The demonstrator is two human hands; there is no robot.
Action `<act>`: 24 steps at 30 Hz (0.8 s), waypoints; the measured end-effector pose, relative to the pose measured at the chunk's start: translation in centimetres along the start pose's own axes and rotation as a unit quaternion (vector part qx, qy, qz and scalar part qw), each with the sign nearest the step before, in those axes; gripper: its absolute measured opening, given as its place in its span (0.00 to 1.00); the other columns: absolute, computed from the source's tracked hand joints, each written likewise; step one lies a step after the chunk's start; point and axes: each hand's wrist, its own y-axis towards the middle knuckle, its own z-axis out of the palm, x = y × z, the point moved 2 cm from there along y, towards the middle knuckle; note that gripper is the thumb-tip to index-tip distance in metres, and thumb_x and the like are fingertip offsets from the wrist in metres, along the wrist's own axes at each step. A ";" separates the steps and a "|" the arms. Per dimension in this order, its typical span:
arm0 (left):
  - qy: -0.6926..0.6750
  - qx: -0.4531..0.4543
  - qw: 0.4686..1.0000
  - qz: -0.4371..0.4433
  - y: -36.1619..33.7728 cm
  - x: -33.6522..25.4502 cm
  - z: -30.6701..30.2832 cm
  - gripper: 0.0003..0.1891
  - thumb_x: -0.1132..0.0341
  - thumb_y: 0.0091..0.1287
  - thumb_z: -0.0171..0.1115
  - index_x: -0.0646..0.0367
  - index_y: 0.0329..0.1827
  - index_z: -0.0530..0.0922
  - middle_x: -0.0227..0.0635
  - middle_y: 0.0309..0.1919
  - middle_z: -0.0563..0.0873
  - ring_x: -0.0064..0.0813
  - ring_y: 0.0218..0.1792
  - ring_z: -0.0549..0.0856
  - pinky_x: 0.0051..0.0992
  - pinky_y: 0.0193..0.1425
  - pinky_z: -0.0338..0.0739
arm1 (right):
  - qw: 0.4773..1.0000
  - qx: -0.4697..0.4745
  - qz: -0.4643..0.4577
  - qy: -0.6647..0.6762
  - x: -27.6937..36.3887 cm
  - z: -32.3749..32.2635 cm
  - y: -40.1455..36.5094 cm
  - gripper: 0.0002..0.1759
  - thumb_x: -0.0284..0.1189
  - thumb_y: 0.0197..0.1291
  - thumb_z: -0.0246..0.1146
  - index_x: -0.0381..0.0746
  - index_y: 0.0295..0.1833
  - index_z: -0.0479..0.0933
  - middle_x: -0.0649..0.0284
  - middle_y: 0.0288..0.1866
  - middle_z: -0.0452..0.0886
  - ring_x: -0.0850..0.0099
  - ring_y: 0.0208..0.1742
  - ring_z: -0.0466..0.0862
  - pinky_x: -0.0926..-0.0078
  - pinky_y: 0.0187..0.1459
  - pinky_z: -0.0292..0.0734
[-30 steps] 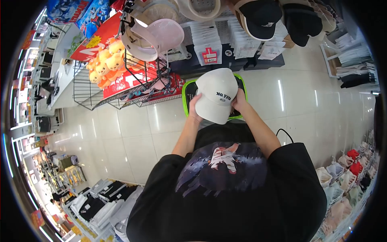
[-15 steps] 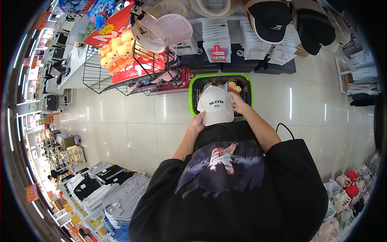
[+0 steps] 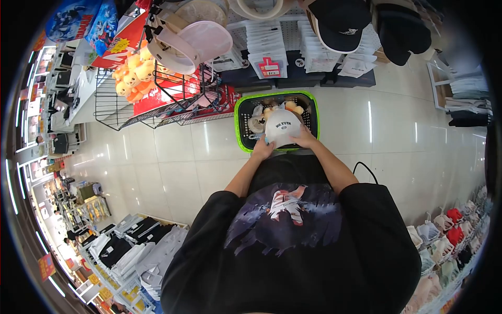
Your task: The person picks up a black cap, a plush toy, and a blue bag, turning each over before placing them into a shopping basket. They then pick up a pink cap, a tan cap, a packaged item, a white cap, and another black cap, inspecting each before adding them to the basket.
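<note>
Between my two hands is a white baseball cap point(image 3: 283, 127) with dark "NO.YUYA" lettering on its front. My left hand point(image 3: 263, 148) grips the cap's lower left edge, and my right hand point(image 3: 304, 137) has its right side. The cap is over a black shopping basket point(image 3: 238, 125) with a bright green rim, which stands on the floor in front of me. Inside the basket, a plush toy with pale yellow parts point(image 3: 294, 108) and a clear plastic-looking item point(image 3: 257, 121) show past the cap. The cap hides part of the contents.
A black wire rack point(image 3: 112, 112) with orange plush toys point(image 3: 137, 73) stands left of the basket. Pink visors point(image 3: 206, 39) and black caps point(image 3: 340, 23) hang overhead from the display. Packaged goods point(image 3: 266, 49) line the shelf ahead. Folded clothes point(image 3: 133, 246) lie behind at left.
The cap has moved lower and farther from me, and its front tips more upward. Both hands moved with it. More of the basket's contents shows at the left.
</note>
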 end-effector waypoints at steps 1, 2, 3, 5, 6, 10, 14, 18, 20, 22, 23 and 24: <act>0.011 0.014 1.000 -0.004 0.3 0.2 0.1 0.33 0.51 0.64 0.60 0.64 0.66 0.66 0.57 0.52 0.81 0.47 0.54 0.82 0.41 0.56 0.77 | 0.997 0.077 -0.020 0.000 -0.8 0.2 0.0 0.47 0.56 0.57 0.63 0.32 0.70 0.62 0.44 0.66 0.71 0.52 0.66 0.73 0.62 0.65 0.68; 0.021 0.028 0.999 -0.010 -0.1 -0.2 -0.3 0.32 0.51 0.63 0.60 0.62 0.65 0.68 0.57 0.49 0.83 0.49 0.53 0.82 0.41 0.56 0.77 | 0.987 0.156 -0.039 0.001 -1.4 0.5 -0.3 0.47 0.58 0.57 0.60 0.32 0.70 0.63 0.43 0.66 0.72 0.50 0.66 0.73 0.62 0.65 0.68; -0.010 0.014 1.000 -0.014 -0.6 -0.3 -0.3 0.25 0.54 0.62 0.60 0.59 0.58 0.76 0.52 0.43 0.86 0.49 0.49 0.84 0.40 0.55 0.78 | 0.975 0.222 -0.010 0.028 -2.2 1.3 -0.1 0.43 0.58 0.59 0.58 0.31 0.64 0.72 0.42 0.61 0.76 0.51 0.63 0.76 0.63 0.62 0.70; -0.110 0.054 0.992 -0.017 -1.0 0.9 0.8 0.19 0.56 0.63 0.61 0.60 0.50 0.81 0.49 0.41 0.87 0.44 0.46 0.86 0.36 0.54 0.78 | 0.950 0.311 -0.005 -0.003 -3.0 2.0 -0.3 0.37 0.57 0.61 0.57 0.31 0.54 0.80 0.43 0.55 0.80 0.51 0.56 0.80 0.61 0.58 0.73; -0.157 0.081 0.984 -0.024 -1.3 1.6 1.5 0.17 0.58 0.63 0.60 0.61 0.48 0.82 0.48 0.41 0.87 0.41 0.45 0.87 0.34 0.53 0.78 | 0.933 0.358 -0.009 -0.026 -2.9 1.7 -0.5 0.36 0.56 0.61 0.57 0.31 0.52 0.81 0.43 0.54 0.81 0.51 0.54 0.81 0.61 0.56 0.74; -0.073 0.092 0.993 -0.011 -4.4 3.0 2.3 0.17 0.60 0.64 0.60 0.61 0.51 0.82 0.45 0.40 0.88 0.35 0.42 0.87 0.31 0.51 0.78 | 0.909 0.386 -0.078 -0.135 -2.0 2.2 -0.9 0.35 0.53 0.60 0.58 0.29 0.52 0.80 0.42 0.53 0.81 0.51 0.53 0.82 0.61 0.55 0.75; -0.093 0.108 0.990 -0.004 -5.4 1.9 1.3 0.18 0.60 0.64 0.59 0.60 0.52 0.82 0.45 0.42 0.88 0.38 0.44 0.87 0.32 0.53 0.78 | 0.871 0.427 -0.109 -0.218 -1.2 1.7 -2.1 0.37 0.53 0.56 0.61 0.30 0.56 0.78 0.46 0.59 0.79 0.56 0.57 0.81 0.63 0.58 0.74; -0.001 0.129 0.989 0.069 -5.5 2.2 1.9 0.17 0.60 0.63 0.59 0.59 0.50 0.83 0.47 0.43 0.87 0.42 0.46 0.86 0.34 0.55 0.78 | 0.860 0.461 -0.128 -0.177 -1.5 2.2 -3.9 0.35 0.54 0.53 0.63 0.36 0.56 0.79 0.52 0.57 0.81 0.57 0.54 0.82 0.64 0.55 0.76; 0.009 0.131 0.989 0.075 -5.8 2.6 2.3 0.16 0.60 0.63 0.59 0.58 0.49 0.83 0.48 0.43 0.87 0.43 0.46 0.86 0.34 0.54 0.78 | 0.869 0.462 -0.063 -0.163 -2.0 2.1 -4.5 0.34 0.53 0.52 0.65 0.37 0.56 0.80 0.53 0.55 0.82 0.58 0.52 0.83 0.63 0.53 0.76; 0.016 0.123 0.989 0.084 -6.2 2.5 2.0 0.16 0.60 0.63 0.59 0.58 0.48 0.83 0.49 0.43 0.87 0.44 0.46 0.86 0.35 0.54 0.78 | 0.875 0.458 -0.075 -0.139 -2.0 2.3 -5.5 0.33 0.53 0.54 0.63 0.37 0.55 0.80 0.52 0.54 0.83 0.58 0.52 0.83 0.63 0.53 0.75; 0.002 0.132 0.988 0.081 -6.6 2.7 2.0 0.16 0.60 0.62 0.59 0.58 0.48 0.83 0.49 0.43 0.87 0.45 0.46 0.86 0.35 0.54 0.78 | 0.876 0.459 -0.090 -0.119 -1.9 2.2 -5.8 0.32 0.53 0.55 0.62 0.36 0.54 0.81 0.51 0.53 0.84 0.58 0.52 0.83 0.62 0.54 0.75; -0.015 0.140 0.987 0.077 -7.2 2.8 2.0 0.16 0.59 0.62 0.59 0.58 0.47 0.83 0.49 0.43 0.87 0.45 0.46 0.86 0.35 0.54 0.78 | 0.879 0.452 -0.091 -0.123 -1.6 1.8 -6.2 0.32 0.53 0.55 0.62 0.36 0.54 0.81 0.51 0.53 0.84 0.58 0.52 0.83 0.62 0.54 0.75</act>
